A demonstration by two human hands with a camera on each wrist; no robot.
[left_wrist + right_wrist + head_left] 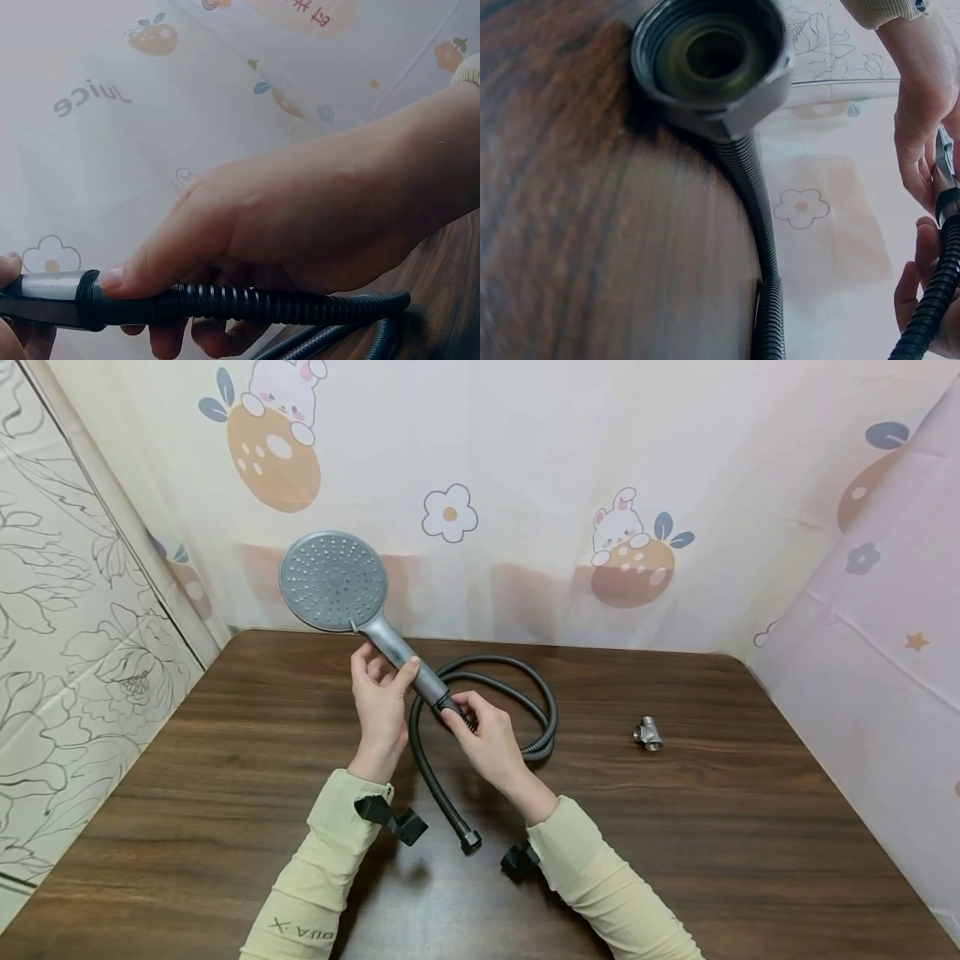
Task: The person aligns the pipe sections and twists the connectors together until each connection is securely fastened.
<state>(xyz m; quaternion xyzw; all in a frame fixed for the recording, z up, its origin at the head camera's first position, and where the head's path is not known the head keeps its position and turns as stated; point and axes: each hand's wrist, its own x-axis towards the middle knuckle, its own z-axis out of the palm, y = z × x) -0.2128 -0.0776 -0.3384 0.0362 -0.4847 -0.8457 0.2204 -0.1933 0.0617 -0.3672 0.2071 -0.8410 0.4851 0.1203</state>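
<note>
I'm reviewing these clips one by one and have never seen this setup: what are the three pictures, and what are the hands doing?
No machine here: a person works bare-handed, wearing three cameras. The head view looks down on a wooden table. The left hand grips the handle of a grey shower head, held raised. The right hand pinches the nut where the dark ribbed hose meets the handle. The hose coils on the table; its free end nut lies near the sleeves and fills the right wrist view. A small metal tee fitting lies apart, to the right. The left wrist view shows fingers on the hose joint close up.
</note>
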